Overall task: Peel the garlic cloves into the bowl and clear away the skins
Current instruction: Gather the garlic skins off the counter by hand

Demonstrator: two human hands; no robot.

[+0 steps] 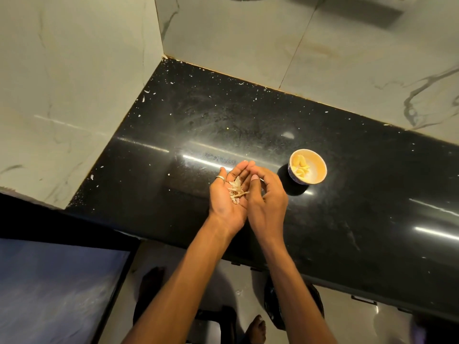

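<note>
Left hand (227, 199) is palm-up just left of the frame's centre, fingers nearly straight, cradling a little heap of garlic skins (237, 191). Right hand (269, 197) is tucked against it with fingers curled under and thumb at the heap, though whether it pinches a flake I cannot tell. These skins look papery, weightless and flyaway, so I reckon a level, cupped palm shielded by the other hand suits them better than any pinch. The peeled cloves (300, 167) sit in the small bowl (320, 176), right of centre on the black countertop (223, 115).

Glossy black stone counter (248, 115), papery garlic skins (237, 191), marbled wall tiles (74, 70)
</note>
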